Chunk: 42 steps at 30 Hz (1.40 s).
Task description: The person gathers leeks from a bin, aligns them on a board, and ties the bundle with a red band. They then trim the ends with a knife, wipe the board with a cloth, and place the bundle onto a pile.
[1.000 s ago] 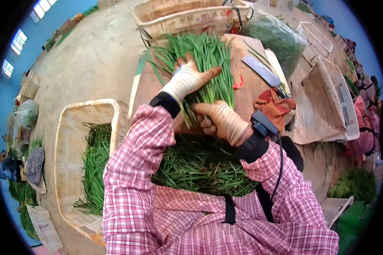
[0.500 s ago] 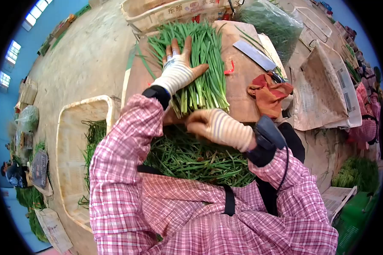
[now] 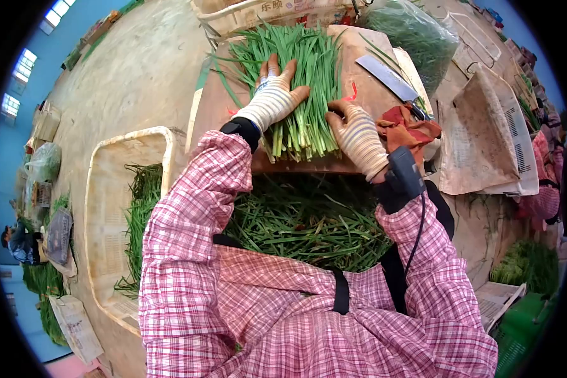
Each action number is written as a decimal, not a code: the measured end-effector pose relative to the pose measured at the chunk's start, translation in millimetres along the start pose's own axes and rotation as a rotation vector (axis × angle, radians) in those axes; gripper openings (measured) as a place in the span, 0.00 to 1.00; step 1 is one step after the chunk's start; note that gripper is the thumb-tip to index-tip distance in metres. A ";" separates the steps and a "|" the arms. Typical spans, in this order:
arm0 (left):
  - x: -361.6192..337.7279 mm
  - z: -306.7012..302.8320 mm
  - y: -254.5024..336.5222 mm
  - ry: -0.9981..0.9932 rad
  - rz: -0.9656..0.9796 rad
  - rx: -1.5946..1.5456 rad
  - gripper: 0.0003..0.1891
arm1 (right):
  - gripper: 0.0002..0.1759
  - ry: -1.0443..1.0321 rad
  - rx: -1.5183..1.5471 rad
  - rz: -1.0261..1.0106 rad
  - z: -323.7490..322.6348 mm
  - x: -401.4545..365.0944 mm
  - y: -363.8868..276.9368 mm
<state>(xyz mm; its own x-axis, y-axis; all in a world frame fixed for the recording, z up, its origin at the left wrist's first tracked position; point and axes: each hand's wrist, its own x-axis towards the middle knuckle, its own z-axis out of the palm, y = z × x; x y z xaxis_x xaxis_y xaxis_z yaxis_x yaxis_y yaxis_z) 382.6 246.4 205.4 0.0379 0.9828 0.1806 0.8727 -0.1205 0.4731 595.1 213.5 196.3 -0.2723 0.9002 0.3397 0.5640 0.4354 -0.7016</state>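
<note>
A flat pile of long green stalks [image 3: 305, 69] lies on a brown board [image 3: 359, 85], cut ends toward me. Gloved and with spread fingers, my left hand [image 3: 274, 94] rests on top of the pile. My right hand [image 3: 356, 133], also gloved, is at the pile's lower right edge, its thumb and forefinger apart and nothing seen between them. A cleaver [image 3: 387, 79] lies on the board's right side, above a red and orange cloth [image 3: 409, 129]. A red strip [image 3: 351, 92] shows just above my right hand.
Loose green leaves [image 3: 309, 227] fill the space below the board. A white crate [image 3: 97, 220] with more leaves stands at left. Beyond the board are another crate [image 3: 252, 17] and a bag of greens [image 3: 412, 41]. A person [image 3: 22, 242] is at far left.
My right hand has moved up and to the right, from below the cut ends to beside the pile. My left hand still lies on the stalks. The view has shifted slightly.
</note>
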 end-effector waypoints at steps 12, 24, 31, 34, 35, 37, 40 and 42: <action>-7.4 13.9 -22.7 0.129 0.123 -0.160 0.36 | 0.14 -0.187 0.154 0.103 -27.3 -4.1 -26.3; -9.2 12.7 -22.4 0.150 0.167 -0.211 0.28 | 0.17 -0.662 0.494 0.425 -44.9 10.9 -53.3; -6.1 13.0 -20.5 0.105 0.114 -0.165 0.28 | 0.14 -1.245 -0.109 -0.108 -59.5 -95.1 -42.9; -2.6 6.1 -17.2 0.065 0.093 -0.066 0.30 | 0.17 -1.494 -0.612 -0.140 -50.1 -106.7 -51.6; -2.4 3.9 -15.5 0.060 0.081 -0.035 0.31 | 0.17 -1.340 -0.596 -0.180 -60.9 -94.9 -51.6; -8.2 -12.0 -0.4 0.063 0.032 0.066 0.37 | 0.16 -0.893 -0.429 -0.235 -65.3 -60.0 -21.0; -4.3 -32.8 -35.5 0.329 0.194 -0.273 0.37 | 0.18 -0.024 -0.295 -0.097 -59.9 3.8 40.4; -34.1 -65.6 -51.2 0.446 -0.066 -0.192 0.26 | 0.22 0.032 -0.342 0.074 -48.7 31.4 58.8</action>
<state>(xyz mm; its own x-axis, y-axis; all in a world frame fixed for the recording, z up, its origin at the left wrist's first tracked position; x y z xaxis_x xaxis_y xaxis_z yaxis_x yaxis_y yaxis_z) 304.7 209.9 231.6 -0.2638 0.8384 0.4769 0.7591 -0.1245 0.6389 657.7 267.4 196.2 -0.1993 0.9264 0.3194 0.8110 0.3388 -0.4769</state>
